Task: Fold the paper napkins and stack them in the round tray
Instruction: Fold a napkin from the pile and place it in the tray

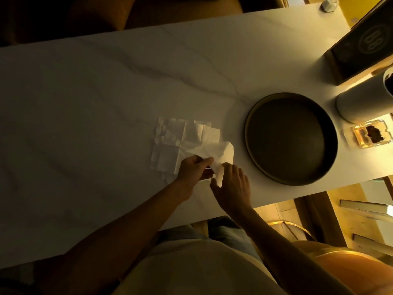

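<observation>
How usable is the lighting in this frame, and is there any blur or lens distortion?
Head view: dim, warm yellow light; the table goes dark toward the left, and the round tray shows little inner detail. The napkins are brightest and readable. Both hands, left hand and right hand, look slightly soft. Wide-angle bending shows at the table edges.

White cylinder (365, 96) and dark box (365, 43) cut off at right edge
</observation>
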